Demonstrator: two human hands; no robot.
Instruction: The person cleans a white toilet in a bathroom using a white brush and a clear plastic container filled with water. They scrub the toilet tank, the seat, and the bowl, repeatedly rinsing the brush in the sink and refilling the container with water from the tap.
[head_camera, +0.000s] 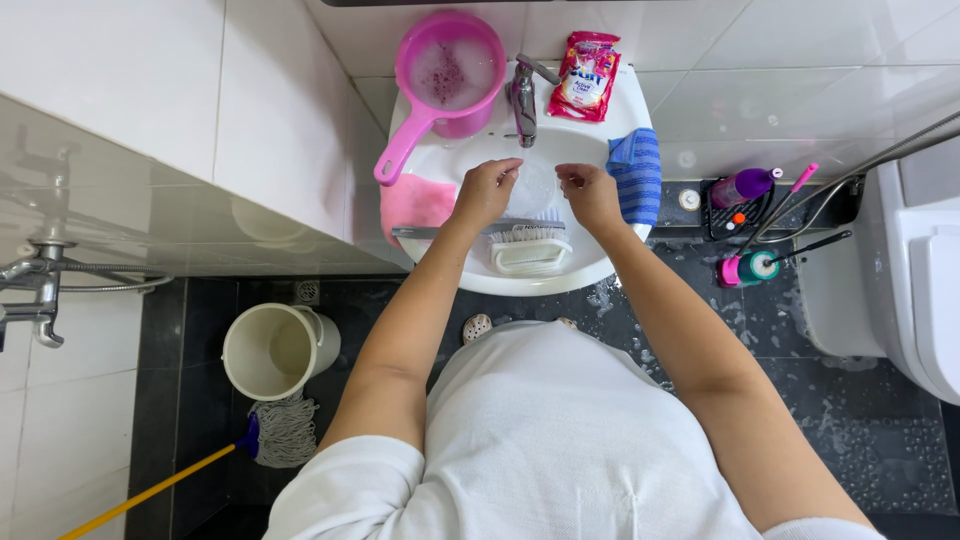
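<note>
The white sink (600, 268) is crowded. A pink scoop (448, 75) full of suds blocks the back left, and a red soap packet (585, 77) sits back right, with the tap (523, 100) between them. A pink cloth (415, 200) covers the left rim and a blue cloth (636, 175) the right. A white scrub brush (530, 248) fills the front. The only open spot is the middle of the bowl.

A single head-worn view is aimed steeply downward, close above the round white ceramic washbasin (520, 275) and dark tiled floor (860, 440).
</note>
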